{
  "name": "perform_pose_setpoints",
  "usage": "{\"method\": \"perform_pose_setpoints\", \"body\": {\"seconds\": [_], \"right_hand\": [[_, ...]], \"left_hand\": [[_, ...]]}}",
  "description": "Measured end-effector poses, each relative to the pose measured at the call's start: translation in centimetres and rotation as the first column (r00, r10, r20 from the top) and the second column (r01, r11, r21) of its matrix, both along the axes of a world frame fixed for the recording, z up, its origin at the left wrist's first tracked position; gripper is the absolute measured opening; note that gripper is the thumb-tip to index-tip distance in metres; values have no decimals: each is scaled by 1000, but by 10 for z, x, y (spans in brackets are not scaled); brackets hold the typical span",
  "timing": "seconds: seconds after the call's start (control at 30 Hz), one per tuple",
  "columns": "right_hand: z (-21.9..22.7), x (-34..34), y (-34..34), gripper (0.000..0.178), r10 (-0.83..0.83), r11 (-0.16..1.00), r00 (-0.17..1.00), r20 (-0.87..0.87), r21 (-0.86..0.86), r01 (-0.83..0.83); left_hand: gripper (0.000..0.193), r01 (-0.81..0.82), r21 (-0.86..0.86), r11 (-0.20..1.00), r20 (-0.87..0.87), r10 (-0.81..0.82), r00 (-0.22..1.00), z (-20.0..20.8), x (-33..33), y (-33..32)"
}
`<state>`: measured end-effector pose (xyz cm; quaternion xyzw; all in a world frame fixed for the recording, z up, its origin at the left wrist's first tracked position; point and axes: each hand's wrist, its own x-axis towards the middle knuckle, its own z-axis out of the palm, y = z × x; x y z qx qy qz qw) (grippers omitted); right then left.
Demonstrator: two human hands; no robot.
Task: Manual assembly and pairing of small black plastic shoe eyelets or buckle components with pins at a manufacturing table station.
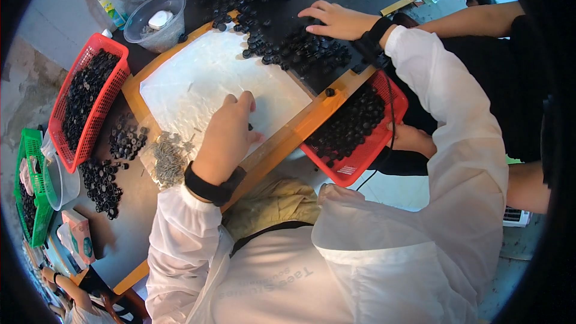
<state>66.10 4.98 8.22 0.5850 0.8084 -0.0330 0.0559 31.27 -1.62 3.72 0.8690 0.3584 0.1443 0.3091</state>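
My left hand point(227, 138) is over the white sheet point(210, 66), fingers curled. A small black part point(250, 126) shows between its finger and thumb. Beside that wrist, a heap of thin grey metal pins point(170, 159) lies on the table, with a few loose ones on the sheet. My right hand point(339, 21) reaches to the far right with fingers spread, above a pile of small round black parts point(312, 51). Its fingertips are at the pile; I see nothing held in them. One single black part point(330, 92) sits on the taped table edge.
A red basket point(345, 175) of black parts hangs below the table edge. At left stand another filled red basket point(123, 54), a green basket point(41, 228), a clear tub point(181, 9) and a tissue box point(81, 237). Another person's arm point(474, 21) is at right.
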Motion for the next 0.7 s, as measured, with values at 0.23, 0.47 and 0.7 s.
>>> {"method": "perform_pose_setpoints", "body": {"seconds": [0.23,0.47,0.7], "right_hand": [[-31,20,-1,35,34,999,996,-88,20,-33],[21,20,-34,30,3,832,995,-100,-551,-58],[0,27,10,51,3,991,986,-165,-133,-25]], "left_hand": [[35,185,-91,978,330,-146,933,-26,104,-17],[59,-63,184,981,470,-31,882,-3,94,8],[91,-224,205,953,54,217,975,-14,64,110]]}}
